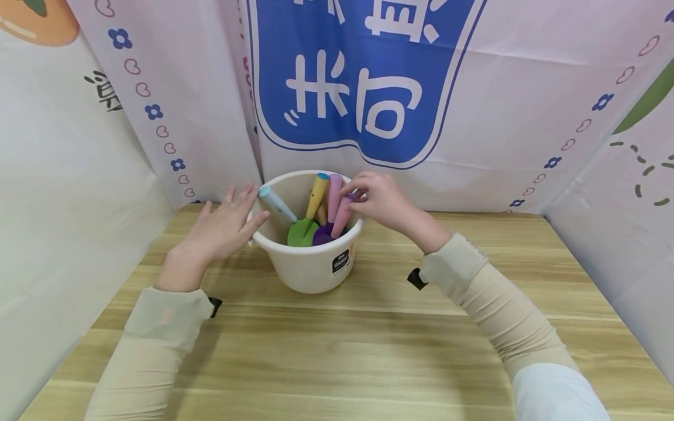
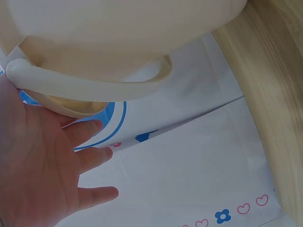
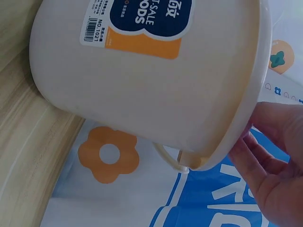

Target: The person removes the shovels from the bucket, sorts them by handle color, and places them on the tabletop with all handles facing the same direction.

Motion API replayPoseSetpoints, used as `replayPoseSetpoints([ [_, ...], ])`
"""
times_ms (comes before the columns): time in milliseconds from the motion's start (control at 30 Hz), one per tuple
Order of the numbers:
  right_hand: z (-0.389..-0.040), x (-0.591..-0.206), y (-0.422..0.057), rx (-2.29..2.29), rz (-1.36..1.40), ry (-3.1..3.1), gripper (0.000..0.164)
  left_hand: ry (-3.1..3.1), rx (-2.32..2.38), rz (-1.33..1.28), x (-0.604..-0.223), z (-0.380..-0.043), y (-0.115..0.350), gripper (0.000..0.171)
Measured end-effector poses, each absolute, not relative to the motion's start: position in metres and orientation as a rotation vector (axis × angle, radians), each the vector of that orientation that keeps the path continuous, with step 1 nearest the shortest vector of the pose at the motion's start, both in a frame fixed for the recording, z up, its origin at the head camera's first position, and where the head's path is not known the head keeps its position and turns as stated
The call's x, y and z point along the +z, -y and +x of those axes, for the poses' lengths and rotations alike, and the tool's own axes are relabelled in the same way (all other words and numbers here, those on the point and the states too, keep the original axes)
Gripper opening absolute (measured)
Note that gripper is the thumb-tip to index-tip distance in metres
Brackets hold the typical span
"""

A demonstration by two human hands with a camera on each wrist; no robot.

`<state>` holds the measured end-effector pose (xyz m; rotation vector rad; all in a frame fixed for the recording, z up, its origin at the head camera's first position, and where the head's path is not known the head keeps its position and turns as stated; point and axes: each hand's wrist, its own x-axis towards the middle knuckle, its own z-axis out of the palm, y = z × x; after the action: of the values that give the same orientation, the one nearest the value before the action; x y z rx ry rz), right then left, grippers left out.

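A cream bucket (image 1: 302,269) stands on the table, holding several small hand tools. Among them are a green shovel (image 1: 302,233) with a yellow handle, a light-blue handle (image 1: 279,204) and two pink handles, one (image 1: 334,199) upright. My right hand (image 1: 381,199) reaches over the right rim and pinches the purple top of the other pink handle (image 1: 344,217), whose lower end is hidden in the bucket. My left hand (image 1: 223,225) lies against the left rim with fingers spread. The left wrist view shows that hand beside the bucket's white carrying handle (image 2: 90,87).
The wooden table (image 1: 337,356) spreads out in front of the bucket. Behind it hangs a white printed cloth (image 1: 484,146) with a blue panel, and cloth walls close in both sides. A label (image 3: 142,23) is stuck to the bucket.
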<state>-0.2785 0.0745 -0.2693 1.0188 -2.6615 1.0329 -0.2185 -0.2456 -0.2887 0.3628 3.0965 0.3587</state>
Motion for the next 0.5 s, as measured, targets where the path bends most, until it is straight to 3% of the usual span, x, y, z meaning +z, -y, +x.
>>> replayPoseSetpoints([
  [500, -0.2747, -0.2708, -0.075, 1.158, 0.994, 2.644, 0.018, -3.091, 0.362, 0.356, -0.2879, -0.2181, 0.2453, 0.084],
])
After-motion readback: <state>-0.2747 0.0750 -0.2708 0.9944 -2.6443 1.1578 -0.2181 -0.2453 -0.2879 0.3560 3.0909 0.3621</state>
